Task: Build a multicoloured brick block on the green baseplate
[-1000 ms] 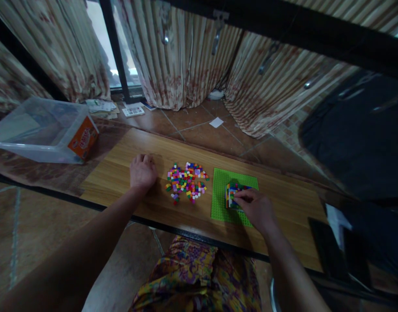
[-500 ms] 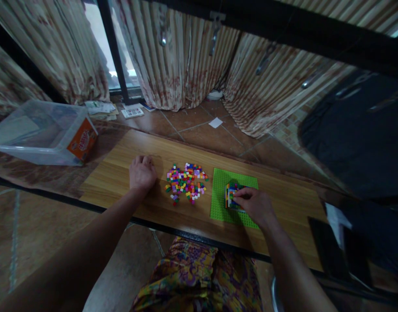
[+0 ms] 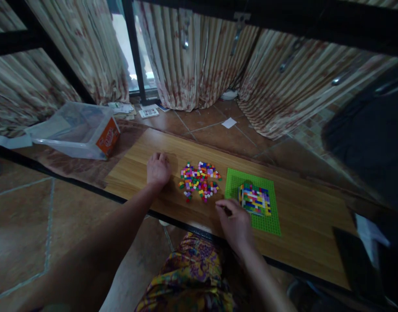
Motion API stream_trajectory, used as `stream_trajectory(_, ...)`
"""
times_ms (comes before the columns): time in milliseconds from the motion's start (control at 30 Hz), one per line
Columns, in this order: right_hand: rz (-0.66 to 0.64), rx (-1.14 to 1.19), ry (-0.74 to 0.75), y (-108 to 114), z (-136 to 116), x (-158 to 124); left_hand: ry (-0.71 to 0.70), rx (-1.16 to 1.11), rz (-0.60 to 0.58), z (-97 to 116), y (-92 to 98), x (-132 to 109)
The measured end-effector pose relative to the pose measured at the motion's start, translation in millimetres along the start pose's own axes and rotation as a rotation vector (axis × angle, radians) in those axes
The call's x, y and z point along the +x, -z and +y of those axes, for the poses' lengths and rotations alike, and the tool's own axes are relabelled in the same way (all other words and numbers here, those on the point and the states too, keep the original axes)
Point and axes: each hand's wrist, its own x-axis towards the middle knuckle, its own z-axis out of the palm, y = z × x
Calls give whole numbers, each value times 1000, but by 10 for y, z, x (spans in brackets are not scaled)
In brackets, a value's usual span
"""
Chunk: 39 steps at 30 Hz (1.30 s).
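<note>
A heap of small multicoloured building bricks (image 3: 199, 177) lies loose on the wooden board. My left hand (image 3: 158, 170) rests on the board just left of the heap, fingers curled under and no brick showing in it. My right hand (image 3: 235, 221) hovers between the heap and the green baseplate (image 3: 270, 225), near the board's front edge. Its thumb and index finger are pinched together; anything between them is too small to make out. On the baseplate stands a block-shaped build of coloured bricks (image 3: 257, 198), apart from my right hand.
A clear plastic bin (image 3: 72, 138) with an orange label stands at the left end. Papers (image 3: 121, 109) lie behind it, and a white sheet (image 3: 229, 123) lies beyond the board. Dark flat objects (image 3: 354, 255) sit at the right end. Curtains (image 3: 199, 65) hang behind.
My right hand has left the brick build and moved left and towards me, uncovering the build's top. My left hand stays beside the heap. The whole view has shifted.
</note>
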Motion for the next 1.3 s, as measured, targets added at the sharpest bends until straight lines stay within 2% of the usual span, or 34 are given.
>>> stream_trajectory(133,-27,-71,-1,-263,1,-5,2,-10,-4,-1,6,-3)
stream_trajectory(333,-66,-286,21,-388,7,90,-1,1,1,-7,7,-5)
stream_trajectory(433,-48,-294,4,-428,-11,94,-4,-8,8,-5,11,-4)
stream_trajectory(567,-12,-123,-27,-374,-15,53,-12,-15,21,-22,-8,7)
stream_trajectory(867,180,545,-261,112,95,-102,-21,-31,46,-41,-47,28)
stream_trajectory(1000,196,739,-303,207,98,-118,-23,-15,62,-43,-48,29)
stream_trajectory(1167,194,856,-311,202,68,-154,-33,-11,74,-59,-59,37)
stream_trajectory(1300,176,760,-323,241,81,-178,-34,-23,60,-50,-46,36)
